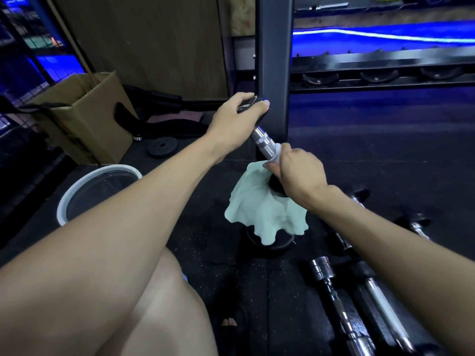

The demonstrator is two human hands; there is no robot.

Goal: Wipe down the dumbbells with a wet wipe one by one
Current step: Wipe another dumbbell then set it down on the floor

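A: Item in hand?

B: One dumbbell (262,138), held tilted above the floor (385,163), in front of the rack post (273,60). Left hand (236,116) curls over its upper black head; right hand (299,173) grips the wipe (264,211) wrapped round the lower part of the chrome handle. Most of the pale green wipe hangs loose below the fist, covering the lower head.

A: Neither hand free, then?

B: None. Both are closed on something: left on the dumbbell, right on the wipe and the handle inside it.

A: Stock awaiting?

B: Several bars (341,304) lie on the floor to the right, chrome and black; exact count unclear, some cut off by the right arm. Whether any are wiped cannot be told.

A: Progress?

B: Judged mid-task: the current dumbbell is at the handle stage, upper head bare under the left hand. The floor lot probably remains.

A: Sundries?

B: White-rimmed basin (77,191) at left, cardboard box (84,116) behind it, a small plate (162,147) on the floor.
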